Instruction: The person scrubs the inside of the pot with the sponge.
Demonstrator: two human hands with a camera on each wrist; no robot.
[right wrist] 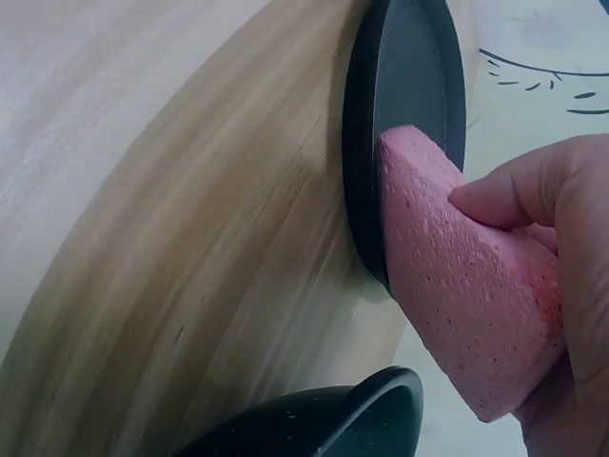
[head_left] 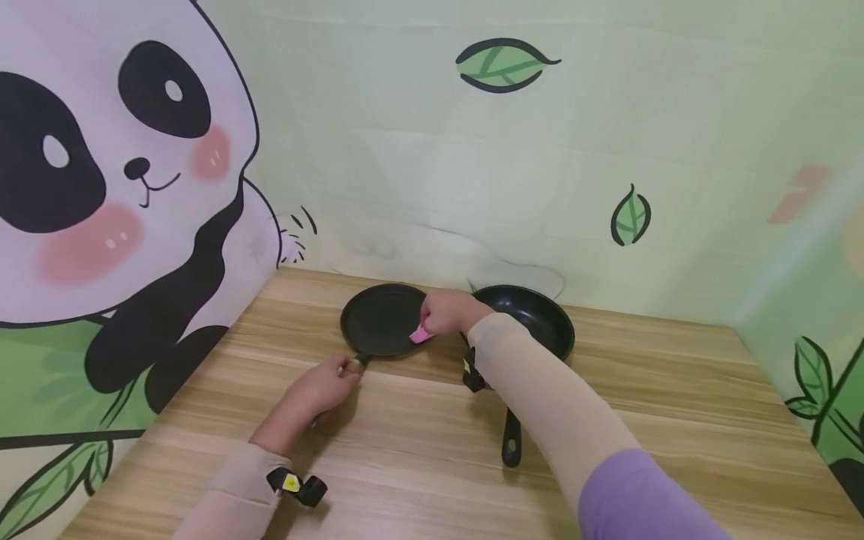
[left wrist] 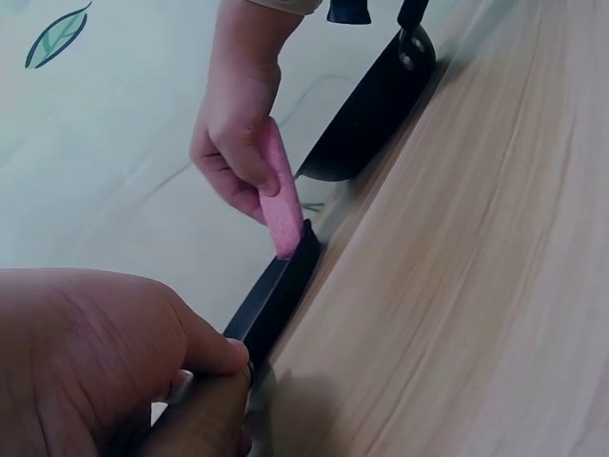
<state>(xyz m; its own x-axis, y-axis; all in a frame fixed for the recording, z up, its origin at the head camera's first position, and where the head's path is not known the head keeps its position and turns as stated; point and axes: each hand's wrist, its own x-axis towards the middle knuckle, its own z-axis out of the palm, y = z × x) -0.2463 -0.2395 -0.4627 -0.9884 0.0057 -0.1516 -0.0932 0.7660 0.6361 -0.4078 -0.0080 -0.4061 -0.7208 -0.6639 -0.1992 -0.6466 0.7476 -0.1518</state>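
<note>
A shallow black flat pan (head_left: 381, 319) lies on the wooden table, its handle (head_left: 358, 364) toward the person. My left hand (head_left: 324, 390) grips that handle, thumb on top in the left wrist view. My right hand (head_left: 447, 311) pinches a pink sponge (right wrist: 466, 276) between thumb and fingers. In the right wrist view the porous sponge overlaps the pan's rim, its lower edge right at the inside of the pan (right wrist: 411, 86). A deeper black frying pan (head_left: 523, 304) stands to the right, partly hidden beneath my right forearm.
The frying pan's black handle (head_left: 511, 442) points toward the person on the wooden table (head_left: 405, 457). Behind the table hangs a pale green backdrop (head_left: 378, 150) with leaves and a large panda (head_left: 169, 187). Each wrist wears a black camera mount (head_left: 297, 484).
</note>
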